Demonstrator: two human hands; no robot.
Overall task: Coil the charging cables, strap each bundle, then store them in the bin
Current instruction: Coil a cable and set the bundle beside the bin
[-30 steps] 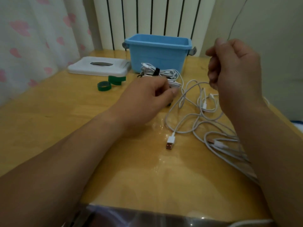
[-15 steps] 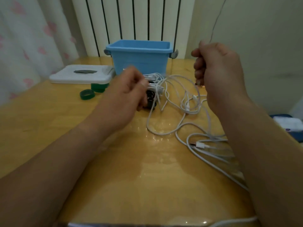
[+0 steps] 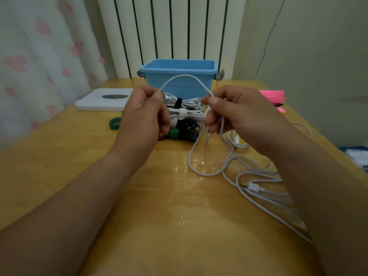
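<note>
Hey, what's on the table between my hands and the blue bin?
Head view shows strapped bundles there: a white bundle with black strap, a white bundle with white strap, and a black bundle with green strap.

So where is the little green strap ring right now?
In the head view, the small green strap ring lies on the wooden table, just left of the left hand and in front of the flat white lid.
</note>
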